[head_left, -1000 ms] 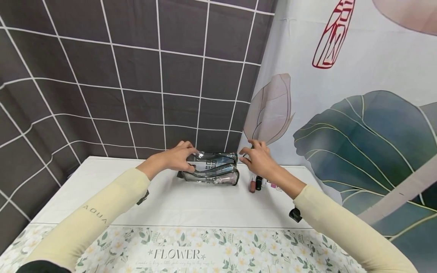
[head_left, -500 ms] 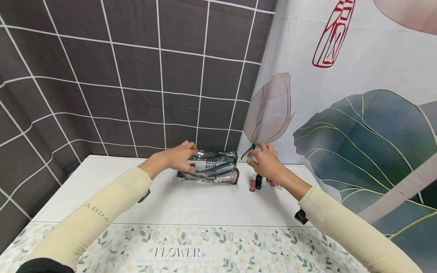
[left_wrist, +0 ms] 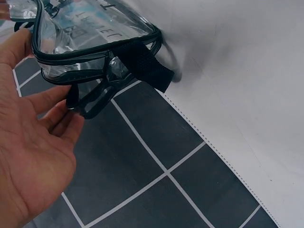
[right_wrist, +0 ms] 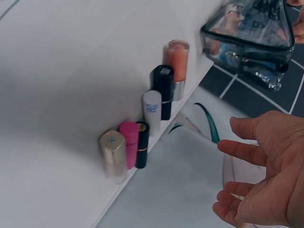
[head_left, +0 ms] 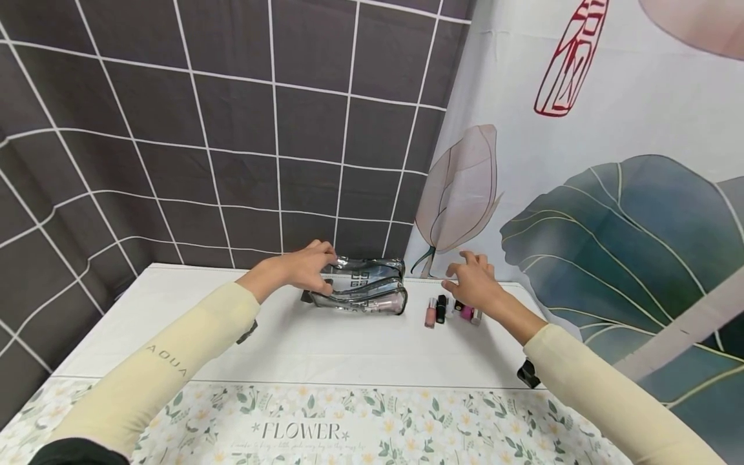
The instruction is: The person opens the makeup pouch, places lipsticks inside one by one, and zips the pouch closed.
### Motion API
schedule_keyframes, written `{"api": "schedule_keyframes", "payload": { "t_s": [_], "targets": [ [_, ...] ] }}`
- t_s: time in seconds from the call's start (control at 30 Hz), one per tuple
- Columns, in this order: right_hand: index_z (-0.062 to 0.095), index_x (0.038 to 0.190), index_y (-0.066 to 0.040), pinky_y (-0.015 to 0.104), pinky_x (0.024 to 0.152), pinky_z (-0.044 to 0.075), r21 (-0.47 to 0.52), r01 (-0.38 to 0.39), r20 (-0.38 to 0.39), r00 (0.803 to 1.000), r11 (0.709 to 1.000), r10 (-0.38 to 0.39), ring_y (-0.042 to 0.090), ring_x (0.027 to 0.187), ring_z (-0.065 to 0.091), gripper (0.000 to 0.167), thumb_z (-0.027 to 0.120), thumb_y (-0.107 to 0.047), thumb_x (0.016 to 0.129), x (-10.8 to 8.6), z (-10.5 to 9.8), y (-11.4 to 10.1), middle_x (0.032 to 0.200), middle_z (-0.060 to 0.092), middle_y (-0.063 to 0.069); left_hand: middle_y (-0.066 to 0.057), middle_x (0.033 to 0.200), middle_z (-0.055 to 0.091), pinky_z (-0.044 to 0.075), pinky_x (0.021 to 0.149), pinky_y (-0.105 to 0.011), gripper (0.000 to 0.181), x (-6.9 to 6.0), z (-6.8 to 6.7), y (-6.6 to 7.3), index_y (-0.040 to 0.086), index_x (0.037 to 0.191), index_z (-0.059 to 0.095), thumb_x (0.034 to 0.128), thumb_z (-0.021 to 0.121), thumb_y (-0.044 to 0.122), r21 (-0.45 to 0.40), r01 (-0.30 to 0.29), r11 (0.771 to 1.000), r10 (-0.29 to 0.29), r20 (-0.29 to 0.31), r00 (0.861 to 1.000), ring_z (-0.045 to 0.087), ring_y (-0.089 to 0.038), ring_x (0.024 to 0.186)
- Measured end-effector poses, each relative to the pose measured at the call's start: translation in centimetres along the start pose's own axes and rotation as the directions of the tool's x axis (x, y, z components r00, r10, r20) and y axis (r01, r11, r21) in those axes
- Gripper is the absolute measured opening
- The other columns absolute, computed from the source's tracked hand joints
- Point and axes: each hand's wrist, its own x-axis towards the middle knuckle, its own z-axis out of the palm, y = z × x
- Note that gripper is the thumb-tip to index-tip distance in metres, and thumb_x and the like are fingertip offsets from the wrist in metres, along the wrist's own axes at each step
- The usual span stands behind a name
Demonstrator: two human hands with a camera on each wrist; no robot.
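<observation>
The left hand (head_left: pixel 308 268) grips the left end of a clear, black-trimmed pouch (head_left: pixel 372 287), fingers and thumb round its edge; in the left wrist view the hand (left_wrist: pixel 42 128) pinches the pouch's black rim (left_wrist: pixel 76 56). Pinkish contents show through the plastic. The right hand (head_left: pixel 473 281) hovers empty over small cosmetics, fingers apart. In the right wrist view that hand (right_wrist: pixel 270 171) touches nothing; beside it stand a coral tube (right_wrist: pixel 177 61), a black one (right_wrist: pixel 163 85), a white one (right_wrist: pixel 152 111), a pink one (right_wrist: pixel 129 142) and a gold-capped one (right_wrist: pixel 114 154).
A white table (head_left: pixel 349 349) carries the pouch and cosmetics. A flower-printed mat (head_left: pixel 302 413) lies along the near side. Behind hangs a dark gridded cloth (head_left: pixel 232 116), and at right a white cloth printed with leaves (head_left: pixel 628 219).
The right hand has moved right, away from the pouch and over the cosmetics, uncovering more of them. The left hand and the pouch have stayed nearly still.
</observation>
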Motion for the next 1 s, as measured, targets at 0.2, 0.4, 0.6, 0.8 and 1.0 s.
{"api": "schedule_keyframes", "payload": {
  "t_s": [0.2,0.4,0.6,0.8,1.0],
  "targets": [
    [0.082,0.109,-0.001,0.078,0.115,0.037,-0.025,-0.038,0.053,0.998,0.999,0.039,0.069,0.152,0.034,0.023,0.073,-0.022,0.107,-0.2,0.0,1.0,0.169,0.04,0.044,-0.012,0.161,0.055,0.056,0.114,-0.05,0.089,-0.1,-0.4,0.1,0.003,0.156,0.064,0.0803,0.08,0.048,0.0,0.0,1.0,0.0,-0.007,1.0,0.048,-0.029,0.142],
    [0.075,0.085,-0.005,0.074,0.111,0.038,-0.091,-0.107,0.146,0.982,0.99,0.12,0.065,0.141,0.041,0.028,0.072,-0.023,0.105,-0.6,-0.2,1.5,0.155,0.052,0.045,-0.015,0.16,0.055,0.056,0.114,-0.05,0.086,0.3,0.0,-0.3,0.001,0.154,0.065,0.0817,0.079,0.046,0.016,-0.016,1.0,0.017,-0.014,1.0,0.048,-0.032,0.142],
    [0.073,0.101,0.003,0.071,0.109,0.04,-0.183,-0.191,0.225,0.947,0.964,0.23,0.054,0.12,0.045,0.033,0.075,-0.03,0.102,-0.9,-0.4,1.9,0.127,0.06,0.035,-0.019,0.159,0.055,0.052,0.121,-0.053,0.082,-2.1,-3.0,3.6,-0.005,0.154,0.063,0.0851,0.074,0.037,0.012,0.015,1.0,-0.016,0.025,1.0,0.047,-0.034,0.144],
    [0.075,0.11,0.005,0.076,0.118,0.034,-0.231,-0.233,0.289,0.911,0.945,0.295,0.056,0.128,0.043,0.035,0.073,-0.028,0.1,-0.9,-0.4,2.7,0.125,0.061,0.034,-0.021,0.16,0.054,0.051,0.121,-0.055,0.083,-1.8,-3.3,3.3,-0.006,0.155,0.063,0.0857,0.076,0.038,-0.006,0.001,1.0,0.0,0.032,0.999,0.047,-0.037,0.144],
    [0.073,0.126,0.01,0.076,0.118,0.035,-0.284,-0.228,0.366,0.872,0.931,0.325,0.061,0.133,0.041,0.048,0.072,-0.03,0.099,-1.0,-0.2,3.2,0.136,0.058,0.039,-0.021,0.16,0.054,0.052,0.121,-0.054,0.084,-1.8,-3.3,3.3,-0.005,0.155,0.063,0.0853,0.076,0.04,-0.006,-0.011,1.0,0.011,0.032,0.999,0.047,-0.037,0.144]
  ]
}}
